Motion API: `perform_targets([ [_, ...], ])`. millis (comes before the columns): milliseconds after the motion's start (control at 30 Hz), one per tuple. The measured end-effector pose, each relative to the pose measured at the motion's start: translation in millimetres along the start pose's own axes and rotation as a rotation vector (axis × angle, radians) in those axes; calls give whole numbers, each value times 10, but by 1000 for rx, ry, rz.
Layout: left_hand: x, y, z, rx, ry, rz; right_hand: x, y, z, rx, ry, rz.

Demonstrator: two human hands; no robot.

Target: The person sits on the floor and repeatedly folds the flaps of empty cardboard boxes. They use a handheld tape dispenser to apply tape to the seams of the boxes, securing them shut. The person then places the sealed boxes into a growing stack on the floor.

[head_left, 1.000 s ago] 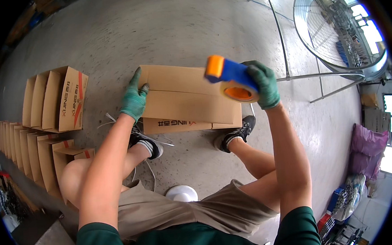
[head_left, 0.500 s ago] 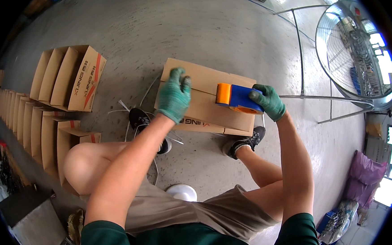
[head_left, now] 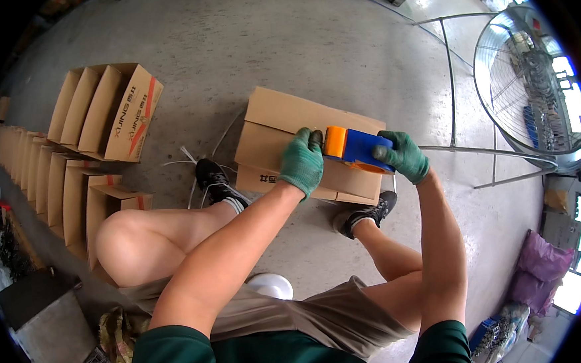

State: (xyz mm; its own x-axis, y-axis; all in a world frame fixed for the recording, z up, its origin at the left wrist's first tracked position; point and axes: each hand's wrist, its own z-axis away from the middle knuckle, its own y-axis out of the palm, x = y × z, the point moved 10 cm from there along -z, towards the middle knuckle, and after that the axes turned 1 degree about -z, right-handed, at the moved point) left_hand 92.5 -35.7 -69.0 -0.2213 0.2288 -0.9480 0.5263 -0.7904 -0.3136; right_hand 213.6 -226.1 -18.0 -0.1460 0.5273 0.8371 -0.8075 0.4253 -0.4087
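My right hand [head_left: 405, 156], in a green work glove, grips a blue and orange tape dispenser [head_left: 363, 148] above the right part of a brown cardboard box [head_left: 264, 138]. Beside the dispenser's orange front end is my gloved left hand [head_left: 302, 161], its fingers curled together and the fingertips close to that end. Whatever those fingers may hold is hidden or too small to make out. The box lies on the floor between my feet, its top flaps folded down and meeting along a lengthwise seam.
Several open cardboard boxes [head_left: 123, 115] stand in rows at the left. White straps [head_left: 186, 158] lie by my left shoe [head_left: 214, 176]. A large metal fan [head_left: 530, 80] on a tubular stand is at the right. A purple sack [head_left: 542, 266] lies at the lower right.
My left hand has moved right from over the box's left part to the dispenser's orange end. The dispenser stays in my right hand, nearly in place.
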Motion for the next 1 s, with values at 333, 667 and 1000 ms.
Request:
perform_targets([
  [333,1664,-1417,-906,-161,-217,238,104,98,-80,-8,174,44],
  [667,1961,-1158,-838,-53,-206,-18,162,202,-155,-39,155,43],
  [1000,-44,-332,-317,671,562,-1131,212,138,-160,45,222,177],
])
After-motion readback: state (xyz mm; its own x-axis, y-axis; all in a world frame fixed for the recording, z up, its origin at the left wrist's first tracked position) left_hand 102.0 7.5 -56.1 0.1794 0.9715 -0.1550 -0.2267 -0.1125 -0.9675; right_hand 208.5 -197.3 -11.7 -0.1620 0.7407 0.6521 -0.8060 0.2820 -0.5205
